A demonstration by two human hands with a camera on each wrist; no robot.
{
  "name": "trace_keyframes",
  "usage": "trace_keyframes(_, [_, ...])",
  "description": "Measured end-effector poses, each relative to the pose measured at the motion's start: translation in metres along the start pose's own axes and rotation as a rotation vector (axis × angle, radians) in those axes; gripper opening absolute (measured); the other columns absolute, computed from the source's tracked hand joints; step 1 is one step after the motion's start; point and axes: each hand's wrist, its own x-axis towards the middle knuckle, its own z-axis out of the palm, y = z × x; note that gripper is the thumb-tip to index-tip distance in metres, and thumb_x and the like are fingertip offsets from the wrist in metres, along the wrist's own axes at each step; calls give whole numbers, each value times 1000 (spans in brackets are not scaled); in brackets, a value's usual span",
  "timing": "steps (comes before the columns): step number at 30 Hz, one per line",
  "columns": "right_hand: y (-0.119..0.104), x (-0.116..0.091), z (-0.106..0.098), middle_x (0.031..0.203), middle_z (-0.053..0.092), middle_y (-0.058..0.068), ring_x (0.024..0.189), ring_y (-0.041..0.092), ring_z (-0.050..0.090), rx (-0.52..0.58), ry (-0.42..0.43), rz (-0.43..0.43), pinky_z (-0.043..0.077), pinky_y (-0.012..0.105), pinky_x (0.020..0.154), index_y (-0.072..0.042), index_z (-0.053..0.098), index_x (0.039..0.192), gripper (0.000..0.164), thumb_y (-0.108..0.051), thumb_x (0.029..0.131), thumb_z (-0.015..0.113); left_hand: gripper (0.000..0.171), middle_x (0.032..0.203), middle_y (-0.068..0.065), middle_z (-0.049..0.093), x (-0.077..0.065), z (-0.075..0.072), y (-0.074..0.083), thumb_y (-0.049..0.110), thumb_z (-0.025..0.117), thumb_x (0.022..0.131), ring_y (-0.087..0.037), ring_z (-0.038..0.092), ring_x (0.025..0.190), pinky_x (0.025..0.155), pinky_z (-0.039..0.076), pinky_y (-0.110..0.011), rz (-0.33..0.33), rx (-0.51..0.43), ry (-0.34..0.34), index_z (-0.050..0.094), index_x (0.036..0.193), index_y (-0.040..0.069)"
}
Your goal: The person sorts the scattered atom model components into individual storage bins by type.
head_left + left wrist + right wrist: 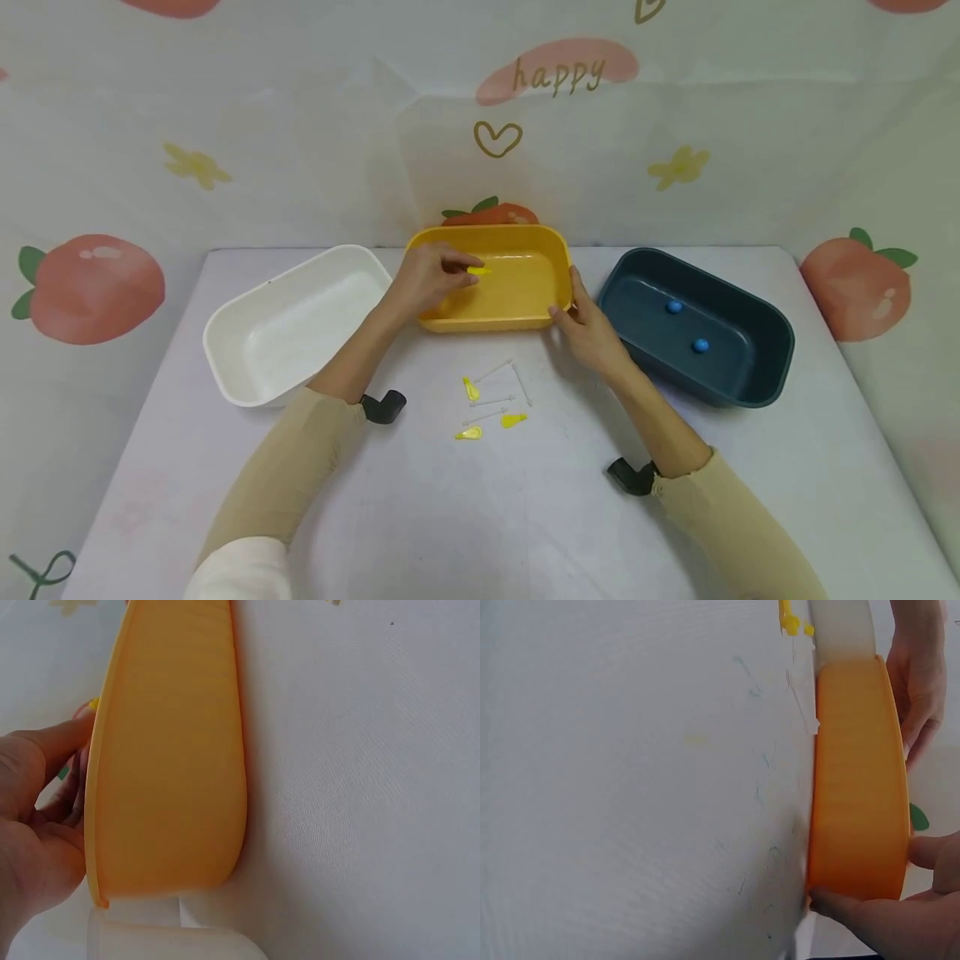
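Observation:
My left hand [429,279] reaches over the left side of the yellow bin [495,327]. Between thumb and fingertips it pinches a small yellow piece [478,271], held above the bin's floor. In the left wrist view, the bin's wall [169,750] hides most of that piece. My right hand [588,333] grips the bin's right front corner, thumb on the front wall and fingers along the right side. In front of the bin lie three small yellow teardrop-shaped pieces [513,421], among several thin white sticks [491,402] with small knobbed ends.
At the left a white bin [251,392] stands angled, partly behind my left forearm. A dark blue bin [783,350] at the right holds two small blue balls [701,345]. Behind the table hangs a fruit-patterned cloth [330,125].

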Motion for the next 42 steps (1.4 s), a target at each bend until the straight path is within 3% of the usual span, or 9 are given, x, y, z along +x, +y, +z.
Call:
trace_keyframes(15, [-1,-1,-3,165,8,11,148,31,24,-24,-29,-17,23,45,117,-22,-3,160,74,-28,106,48,23,104,-7,73,26,8,-4,9,74,90,-20,60,89,81,50,-29,-57,10,-52,76,113,8])
trace_keyframes(25, [0,-2,-2,165,8,8,147,29,25,-43,-13,6,26,44,116,-26,-3,159,74,-31,106,47,21,111,-6,73,42,14,-8,12,74,91,-19,59,98,92,48,-30,-118,63,-120,76,111,7])
trace_keyframes(30, [-1,-1,0,165,8,8,147,29,25,-36,-18,3,26,44,116,-25,-2,160,74,-29,106,49,22,110,-7,72,44,15,-8,13,74,90,-21,56,96,90,48,-30,-158,51,-147,77,111,7])
trace_keyframes(42, [-4,-3,-2,165,9,9,147,30,25,-41,-37,8,27,44,115,-26,-2,159,74,-32,106,48,19,99,-5,71,50,25,-14,16,75,89,-20,55,90,82,46,-27,-199,123,-171,77,107,9])
